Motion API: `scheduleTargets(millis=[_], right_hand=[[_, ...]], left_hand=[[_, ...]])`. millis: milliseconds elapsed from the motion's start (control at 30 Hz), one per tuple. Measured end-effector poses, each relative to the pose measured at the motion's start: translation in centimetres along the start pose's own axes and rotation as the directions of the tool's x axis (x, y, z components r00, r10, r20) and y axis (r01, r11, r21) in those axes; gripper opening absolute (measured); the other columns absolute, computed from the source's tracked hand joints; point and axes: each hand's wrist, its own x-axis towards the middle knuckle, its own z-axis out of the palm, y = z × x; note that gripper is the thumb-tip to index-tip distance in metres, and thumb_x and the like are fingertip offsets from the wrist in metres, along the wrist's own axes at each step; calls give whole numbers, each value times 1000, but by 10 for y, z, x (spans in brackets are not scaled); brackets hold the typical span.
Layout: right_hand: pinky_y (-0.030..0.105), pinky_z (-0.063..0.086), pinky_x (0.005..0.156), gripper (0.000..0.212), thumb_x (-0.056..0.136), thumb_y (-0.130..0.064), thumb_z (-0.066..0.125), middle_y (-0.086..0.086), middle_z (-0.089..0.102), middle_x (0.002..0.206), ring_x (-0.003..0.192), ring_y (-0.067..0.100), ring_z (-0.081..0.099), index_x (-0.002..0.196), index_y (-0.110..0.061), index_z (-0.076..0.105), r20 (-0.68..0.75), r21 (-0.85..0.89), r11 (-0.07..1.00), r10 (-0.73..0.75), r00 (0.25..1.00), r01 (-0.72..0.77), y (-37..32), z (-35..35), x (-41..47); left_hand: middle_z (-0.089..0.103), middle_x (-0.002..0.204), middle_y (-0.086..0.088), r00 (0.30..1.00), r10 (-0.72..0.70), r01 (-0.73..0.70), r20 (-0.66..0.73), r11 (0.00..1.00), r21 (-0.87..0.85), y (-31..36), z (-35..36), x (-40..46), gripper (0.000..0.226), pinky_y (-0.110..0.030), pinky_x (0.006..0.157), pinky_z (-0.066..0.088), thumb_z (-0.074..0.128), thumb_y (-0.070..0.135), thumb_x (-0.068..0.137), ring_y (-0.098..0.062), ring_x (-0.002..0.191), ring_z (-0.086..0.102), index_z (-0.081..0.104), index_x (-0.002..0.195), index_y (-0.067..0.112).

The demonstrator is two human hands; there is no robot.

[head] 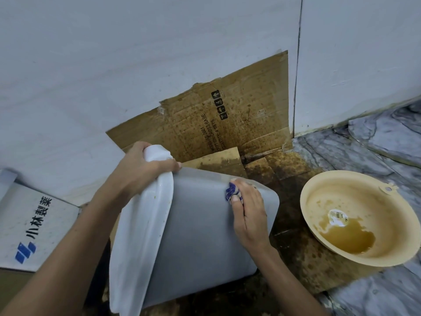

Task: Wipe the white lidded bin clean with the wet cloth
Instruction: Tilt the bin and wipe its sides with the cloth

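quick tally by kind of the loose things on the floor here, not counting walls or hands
white bin: 1
cloth: 1
basin: 1
stained cardboard: 1
white printed box: 1
total: 5

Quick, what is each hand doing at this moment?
Left hand: fingers curled over the top edge of the white bin, gripping it.
Right hand: fingers curled on the blue and white cloth, pressing it against the bin.

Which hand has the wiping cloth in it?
The right hand. It presses the blue-and-white cloth against the side of the white bin. The left hand has no cloth; its grip is on the bin's lid.
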Motion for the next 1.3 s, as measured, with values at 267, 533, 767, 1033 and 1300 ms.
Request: scheduleTargets(millis=[267, 533, 767, 1033, 1300], right_hand=[[40, 26, 116, 43, 100, -32, 34, -17, 54, 120, 122, -29, 25, 125, -12, 62, -36, -47, 999, 1, 999, -3, -19, -10, -5], [17, 12, 116, 45, 103, -32, 32, -19, 47, 131, 120, -35, 16, 138, -14, 54, 71, -44, 999, 31, 997, -28, -50, -16, 1], [28, 13, 122, 55, 102, -44, 21, -10, 39, 155, 142, -1, 28, 149, -23, 40, 438, -77, 992, -55, 897, 98, -112, -8, 11], [31, 20, 116, 50, 106, -35, 26, -1, 31, 160, 146, 16, 27, 154, -21, 30, 537, -266, 958, 238, 809, -106, -76, -19, 64], [20, 9, 117, 48, 107, -36, 25, -12, 27, 160, 146, 3, 21, 153, -27, 31, 606, -111, 985, -38, 795, 132, -102, -18, 19]], left_hand=[[68, 104, 11, 985, 117, -134, -126, 982, -131, -16, -5, -38, 64, -31, 67, 51, 85, 44, 49, -11, 88, 68, 65, 109, 36], [67, 110, 20, 926, 265, -288, -270, 956, -51, -32, -7, -73, 71, -32, 77, 55, 85, 48, 50, -4, 98, 65, 62, 117, 40], [57, 129, 14, 892, 417, -423, -173, 906, 0, -37, 9, -72, 83, -32, 94, 50, 79, 54, 63, -3, 117, 57, 50, 138, 34], [52, 134, 10, 917, 388, -395, -96, 916, -74, -39, 10, -64, 79, -48, 99, 51, 72, 64, 66, -15, 119, 55, 43, 138, 47], [58, 114, 21, 936, 332, -347, -118, 927, -145, -53, -2, -66, 66, -34, 79, 51, 78, 44, 68, 0, 98, 59, 50, 127, 46]])
